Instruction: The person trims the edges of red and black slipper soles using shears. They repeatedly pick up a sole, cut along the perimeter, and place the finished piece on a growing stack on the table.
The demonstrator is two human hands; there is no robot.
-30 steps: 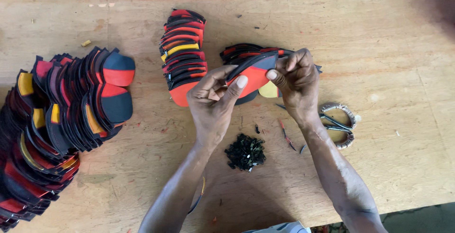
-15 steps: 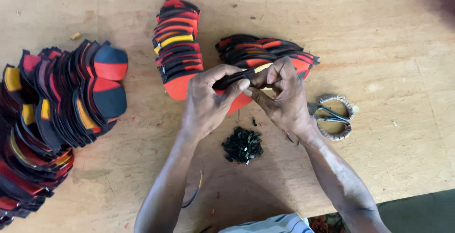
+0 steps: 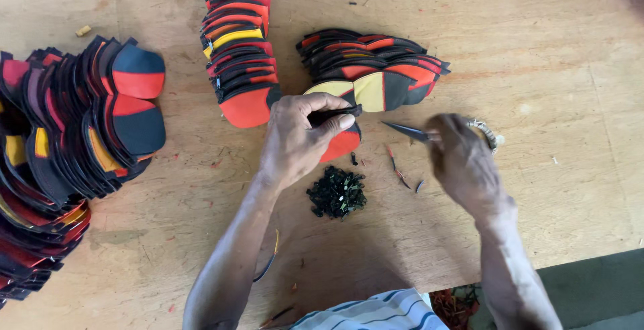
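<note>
Just above the small heap of black trimmings (image 3: pixel 337 192), the left hand (image 3: pixel 298 141) pinches a red-and-black fabric piece (image 3: pixel 341 143) between thumb and fingertips, while the right hand (image 3: pixel 463 162) is closed around a pair of thread snips (image 3: pixel 407 131) whose blades point left toward that piece. Half a second earlier both hands met over the piece; the right hand has since withdrawn to the right of the heap, leaving bare wooden tabletop (image 3: pixel 570 68) between them. Open room lies right of the heap up to the table's near edge; the fanned stacks of fabric pieces (image 3: pixel 238 48) stand above and left.
</note>
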